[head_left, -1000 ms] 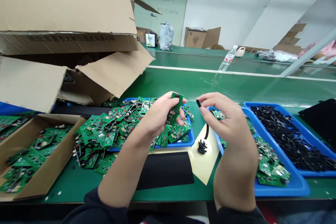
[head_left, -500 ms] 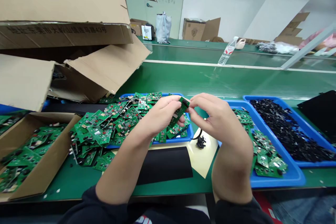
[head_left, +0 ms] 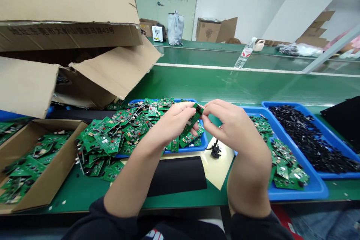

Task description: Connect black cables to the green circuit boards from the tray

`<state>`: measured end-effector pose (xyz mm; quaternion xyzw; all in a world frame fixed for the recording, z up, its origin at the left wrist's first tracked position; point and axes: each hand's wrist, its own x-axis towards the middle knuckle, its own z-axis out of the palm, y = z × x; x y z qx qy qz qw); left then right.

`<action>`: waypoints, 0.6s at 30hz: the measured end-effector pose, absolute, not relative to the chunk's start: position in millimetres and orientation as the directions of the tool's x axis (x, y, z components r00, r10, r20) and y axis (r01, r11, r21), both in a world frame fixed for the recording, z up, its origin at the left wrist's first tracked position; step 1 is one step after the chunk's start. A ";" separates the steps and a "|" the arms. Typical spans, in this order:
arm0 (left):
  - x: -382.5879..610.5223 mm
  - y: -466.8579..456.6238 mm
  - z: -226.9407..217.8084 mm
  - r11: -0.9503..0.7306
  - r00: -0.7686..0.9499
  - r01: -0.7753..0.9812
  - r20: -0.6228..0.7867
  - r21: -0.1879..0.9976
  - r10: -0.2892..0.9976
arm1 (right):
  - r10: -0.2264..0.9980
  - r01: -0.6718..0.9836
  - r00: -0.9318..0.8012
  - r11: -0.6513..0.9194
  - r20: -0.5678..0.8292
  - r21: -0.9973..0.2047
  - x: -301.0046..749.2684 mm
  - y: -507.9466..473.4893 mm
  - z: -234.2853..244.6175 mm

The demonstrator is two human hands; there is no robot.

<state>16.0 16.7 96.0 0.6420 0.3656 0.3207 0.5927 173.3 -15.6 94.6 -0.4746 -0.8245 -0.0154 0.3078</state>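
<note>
My left hand (head_left: 180, 120) is closed on a green circuit board (head_left: 189, 124), which it holds tilted above a blue tray (head_left: 204, 146) heaped with similar boards. A small black part (head_left: 199, 108) sits at the board's upper end. At that end, the fingers of my right hand (head_left: 222, 118) are pinched together, touching the board's corner; whatever lies between the fingertips is hidden. Below my right hand, a cluster of small black pieces (head_left: 216, 151) rests on yellowish paper (head_left: 219, 172). A black sheet (head_left: 180, 176) lies nearer to me.
On the right stand a blue tray (head_left: 317, 191) of boards and another blue tray (head_left: 264, 104) of small black parts. Boards fill a cardboard box (head_left: 53, 183) at left, below a large open carton (head_left: 67, 0). A water bottle (head_left: 244, 54) stands farther back.
My hands stay almost in place at the board. The black part at its end looks slightly smaller or turned; the whole view has shifted a little.
</note>
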 end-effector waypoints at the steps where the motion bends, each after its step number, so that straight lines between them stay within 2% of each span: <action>1: 16.0 16.8 95.6 -0.026 0.528 0.092 -0.026 0.995 0.849 | 0.775 0.797 -0.355 0.543 0.523 -0.262 173.1 -15.7 94.6; 18: 16.5 21.0 92.9 0.016 0.556 0.080 -0.058 0.997 0.829 | 0.786 0.841 -0.321 0.493 0.529 -0.222 170.9 -15.1 93.4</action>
